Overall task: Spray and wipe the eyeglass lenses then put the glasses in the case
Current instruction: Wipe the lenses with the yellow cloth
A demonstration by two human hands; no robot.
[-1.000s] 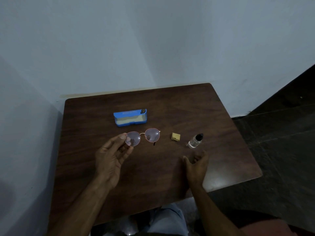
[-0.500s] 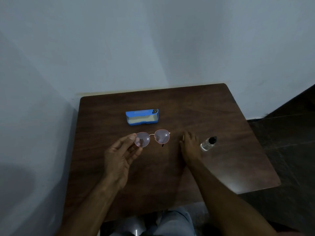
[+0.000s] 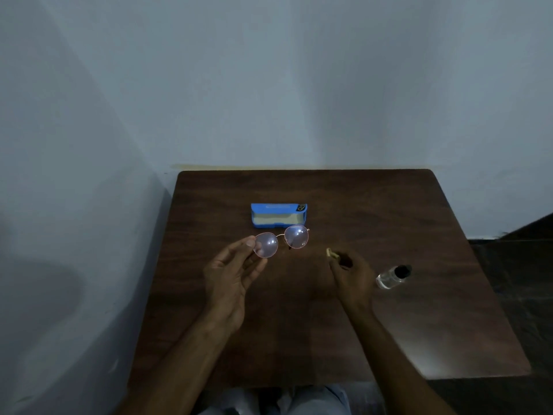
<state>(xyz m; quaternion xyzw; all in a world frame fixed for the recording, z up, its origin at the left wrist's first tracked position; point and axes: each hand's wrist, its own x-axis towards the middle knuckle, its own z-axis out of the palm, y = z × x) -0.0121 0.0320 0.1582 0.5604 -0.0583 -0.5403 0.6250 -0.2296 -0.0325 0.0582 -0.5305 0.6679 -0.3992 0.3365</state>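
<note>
left hand [image 3: 230, 280] fingers pinch glasses [image 3: 281, 241] by lens rim, just in front of open blue case [image 3: 278, 217] | right hand [image 3: 353, 277] fingers pinch folded yellow cloth [image 3: 331, 253] | spray bottle [image 3: 392, 277] on desk [image 3: 299, 339] | spraying unconfirmed; wiping and casing look left

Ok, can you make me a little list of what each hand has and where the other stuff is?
left hand: holds the glasses by the rim of one lens
right hand: pinches the yellow cloth
spray bottle: on the table, to the right of the right hand, not touched
case: blue, open, just behind the glasses
</note>
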